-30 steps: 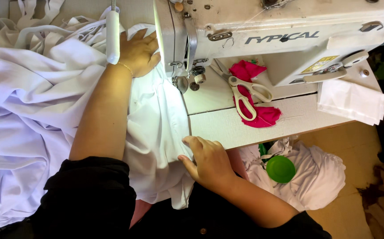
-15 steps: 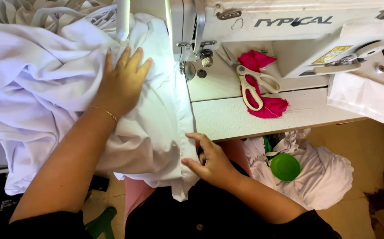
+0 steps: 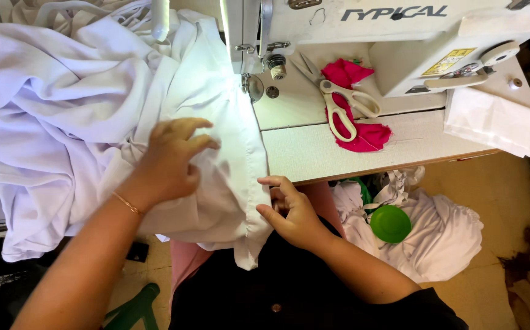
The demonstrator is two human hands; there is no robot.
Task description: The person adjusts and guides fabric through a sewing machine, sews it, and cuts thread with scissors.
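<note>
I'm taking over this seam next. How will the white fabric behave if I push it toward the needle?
Likely floppy: the white fabric lies in deep folds and hangs off the table edge. It probably bunches rather than slides flat, which may be why the left hand presses it down while the right hand pinches the hem.

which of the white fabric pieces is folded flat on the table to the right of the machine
The small white folded cloth at the table's right edge, beside the sewing machine. The big white garment under the left hand is bunched; the white pile lies crumpled below.
</note>
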